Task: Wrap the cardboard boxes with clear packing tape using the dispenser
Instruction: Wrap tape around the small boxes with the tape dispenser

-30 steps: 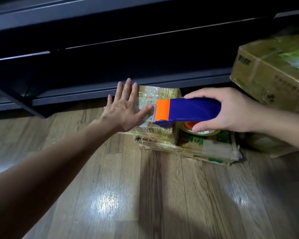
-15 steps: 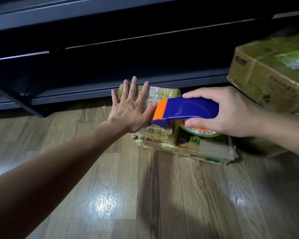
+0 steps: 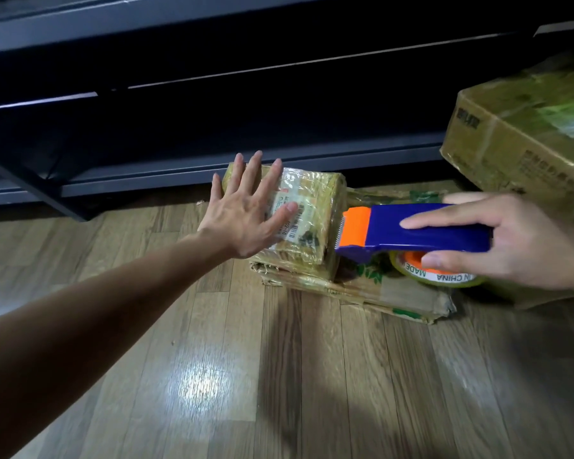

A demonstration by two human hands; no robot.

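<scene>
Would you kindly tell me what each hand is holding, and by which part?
The right hand grips the tape dispenser by its blue body. The left hand holds nothing; it rests flat on the small box.

Atop flat box, small box; dispenser right; large box beyond

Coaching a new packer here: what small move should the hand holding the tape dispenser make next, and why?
Probably ease the tape dispenser leftward so its orange toothed end presses onto the right side of the small box. The right hand grips the dispenser with that end just off the box's right edge. The left hand lies flat on the box top, steadying it.
</scene>
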